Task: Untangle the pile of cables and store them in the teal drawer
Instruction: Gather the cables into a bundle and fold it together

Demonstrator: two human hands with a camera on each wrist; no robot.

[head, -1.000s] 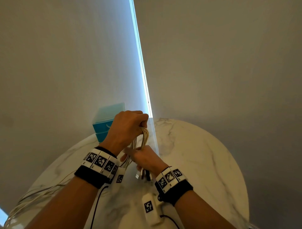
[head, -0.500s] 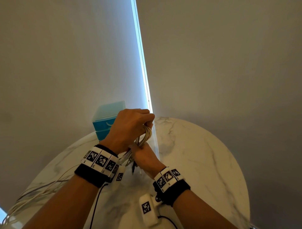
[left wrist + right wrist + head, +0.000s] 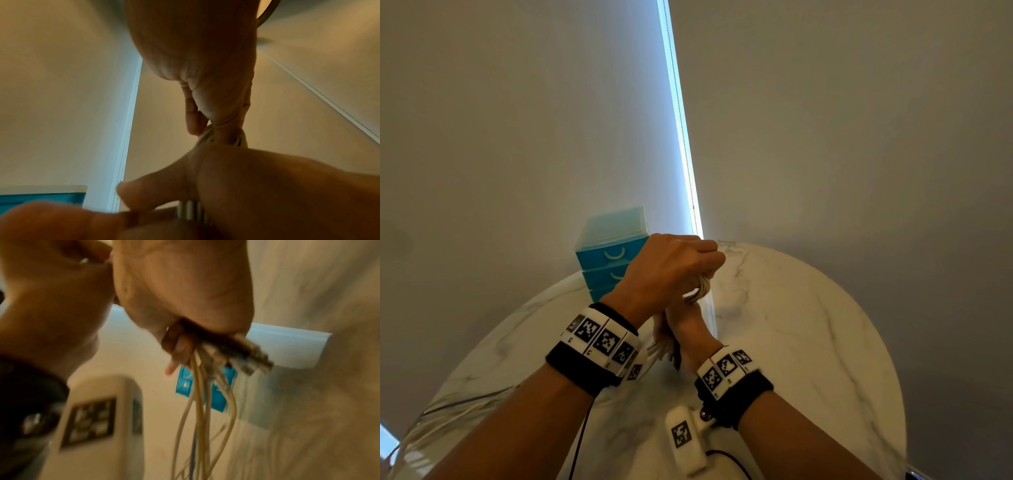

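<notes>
Both hands hold one bundle of cream cables above the marble table (image 3: 791,325). My left hand (image 3: 671,270) is on top, its fingers curled round a loop of the cable bundle (image 3: 702,291). Just under it, my right hand (image 3: 688,325) grips the same bundle, fingers wrapped tight. In the right wrist view the right hand (image 3: 185,288) has several plugs (image 3: 248,356) sticking out of its fist, and cable strands (image 3: 201,410) hang below. The teal drawer unit (image 3: 609,260) stands shut at the table's far left, behind the left hand.
More loose cables (image 3: 465,401) trail across the table's left side toward its near edge. The round table ends close on the right and far sides. A window blind with a bright gap (image 3: 681,137) rises behind the table.
The two hands have drawn closer together, the left drifting slightly right over the right. The stretch of cable loop showing between them has grown shorter.
</notes>
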